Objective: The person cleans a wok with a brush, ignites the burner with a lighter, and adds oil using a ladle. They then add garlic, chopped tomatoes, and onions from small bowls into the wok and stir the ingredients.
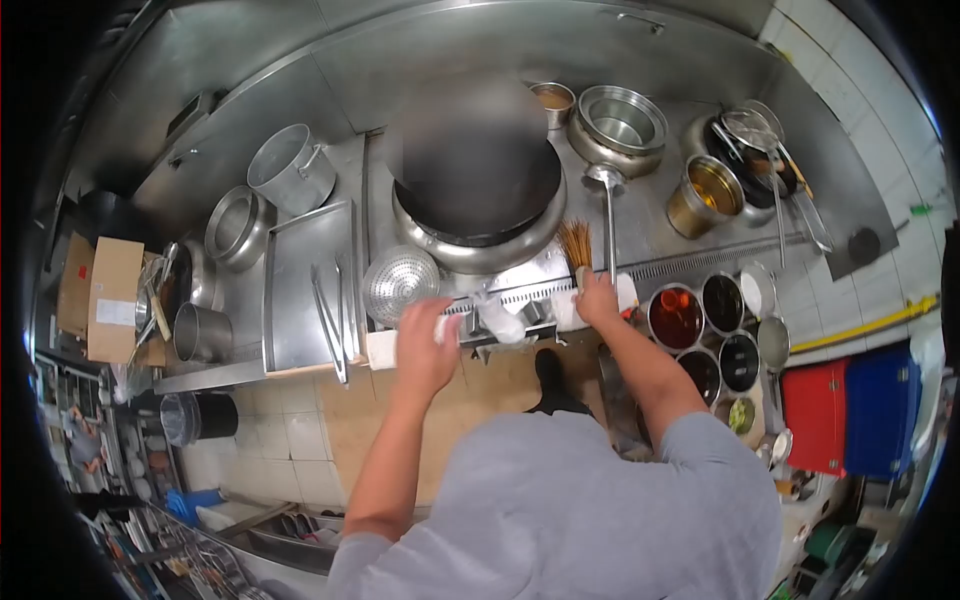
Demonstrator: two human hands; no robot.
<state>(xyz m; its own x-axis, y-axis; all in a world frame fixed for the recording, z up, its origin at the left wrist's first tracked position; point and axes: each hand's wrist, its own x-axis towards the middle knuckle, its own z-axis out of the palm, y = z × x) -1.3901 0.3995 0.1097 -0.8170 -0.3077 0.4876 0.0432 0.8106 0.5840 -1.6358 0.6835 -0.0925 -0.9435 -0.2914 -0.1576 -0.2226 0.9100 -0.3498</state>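
Observation:
My left hand [426, 345] is raised over the front edge of the stove, beside a perforated strainer [401, 286]. Its fingers are blurred but look apart, with nothing clearly held. A crumpled white cloth [502, 320] lies just to its right. My right hand [598, 299] is closed at the lower end of a bamboo wok brush [575, 241], bristles pointing away from me. The handle of a ladle [605, 180] runs down close against the same hand. Ahead of both hands a dark wok [480, 225] sits on its burner ring, partly covered by a grey blur.
Metal tongs [327, 318] lie on a steel tray [302, 225] at left. Several seasoning pots, one with red liquid [676, 312], stand right of my right hand. A pot of oil [706, 195] and skimmers [755, 128] sit farther right. A stockpot [291, 170] stands back left.

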